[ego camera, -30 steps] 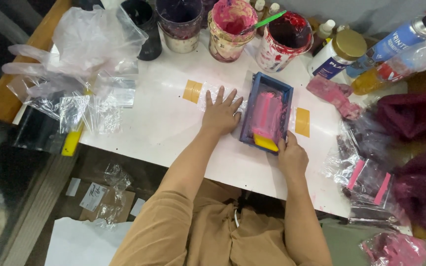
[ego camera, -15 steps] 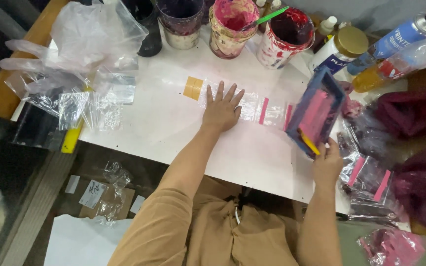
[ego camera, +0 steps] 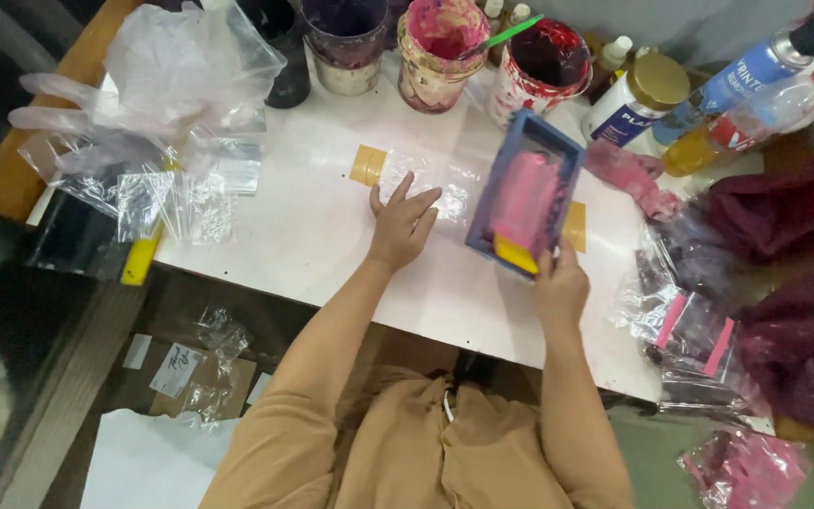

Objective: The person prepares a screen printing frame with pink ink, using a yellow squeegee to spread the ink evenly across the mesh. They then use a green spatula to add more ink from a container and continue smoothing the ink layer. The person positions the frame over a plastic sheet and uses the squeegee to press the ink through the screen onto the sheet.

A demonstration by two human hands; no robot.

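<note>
Right hand (ego camera: pixel 560 287) grips frame (ego camera: pixel 526 193), swung back mid-table over film (ego camera: pixel 429 184); left hand (ego camera: pixel 401 224) stays flat, fingers spread

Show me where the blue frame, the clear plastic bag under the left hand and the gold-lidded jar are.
blue frame (ego camera: pixel 529 193), head view, on its pink middle.
clear plastic bag (ego camera: pixel 454 184), head view, on its bare right part.
gold-lidded jar (ego camera: pixel 659 82), head view, on the lid.

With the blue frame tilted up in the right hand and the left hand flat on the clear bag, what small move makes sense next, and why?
Probably lower the blue frame flat over the clear bag. The right hand holds it tilted at its near end, beside the bag, while the left hand presses the bag to the white table between the yellow tape pieces.
</note>
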